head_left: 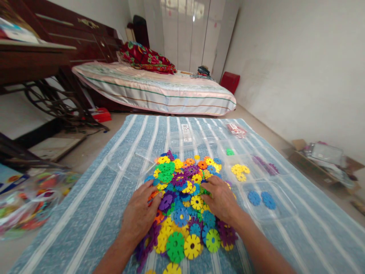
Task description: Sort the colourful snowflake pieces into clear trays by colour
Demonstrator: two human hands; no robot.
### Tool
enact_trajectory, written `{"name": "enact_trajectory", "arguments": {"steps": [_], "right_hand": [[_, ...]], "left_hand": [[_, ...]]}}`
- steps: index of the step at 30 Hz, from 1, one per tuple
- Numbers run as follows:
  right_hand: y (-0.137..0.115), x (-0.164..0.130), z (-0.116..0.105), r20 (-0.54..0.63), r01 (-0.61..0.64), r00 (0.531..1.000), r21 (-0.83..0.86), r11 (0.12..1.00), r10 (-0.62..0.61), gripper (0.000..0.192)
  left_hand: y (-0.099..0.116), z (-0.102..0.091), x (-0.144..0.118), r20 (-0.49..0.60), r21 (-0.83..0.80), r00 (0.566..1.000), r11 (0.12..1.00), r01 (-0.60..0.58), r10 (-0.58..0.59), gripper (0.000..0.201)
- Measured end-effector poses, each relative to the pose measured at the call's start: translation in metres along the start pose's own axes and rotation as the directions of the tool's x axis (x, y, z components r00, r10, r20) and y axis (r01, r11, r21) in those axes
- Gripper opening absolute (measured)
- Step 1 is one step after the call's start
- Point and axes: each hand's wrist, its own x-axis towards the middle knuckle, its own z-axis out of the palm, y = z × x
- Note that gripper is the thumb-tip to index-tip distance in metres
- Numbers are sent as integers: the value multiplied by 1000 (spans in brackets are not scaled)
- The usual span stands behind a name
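Observation:
A heap of plastic snowflake building discs (181, 217) in yellow, blue, green, purple and orange lies on the striped cloth before me. On the heap's left edge rests my left hand (141, 207), fingers apart, near orange and purple discs. My right hand (219, 198) lies over the right side, its fingers spread and touching discs. Neither hand visibly grips a piece. Right of the heap, clear plastic trays hold sorted discs: two blue discs (261, 199), yellow discs (240, 172), purple pieces (265, 166) and a green piece (229, 152).
The blue-and-white striped cloth (94, 198) covers the table. Behind the heap are a clear container (182, 141) and a red-and-white packet (236, 130). A bag of colourful items (31, 205) lies at left, a cardboard box (327, 163) at right. Beyond stands a bed (159, 89).

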Motion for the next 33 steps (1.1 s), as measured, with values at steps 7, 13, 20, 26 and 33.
{"name": "enact_trajectory", "arguments": {"steps": [7,13,20,26,33], "right_hand": [[0,5,2,-5,6,1000,-43,999,-6,16],[-3,4,7,-91,55,994,-47,997,-59,15],[-6,3,15,-220,156,963,-25,987,-157,9],[-3,-6,9,-362,271,904,75,960,-227,19],[30,4,-34,-327,161,939,143,976,-107,19]], "left_hand": [[1,-1,2,9,-7,1000,1000,9,-9,45],[1,-1,2,6,5,1000,1000,-3,3,45],[-5,2,1,-17,17,1000,1000,-13,13,44],[-5,2,1,-31,-5,999,1000,-23,23,42],[-6,2,1,-10,-8,1000,1000,1,-2,44]]}}
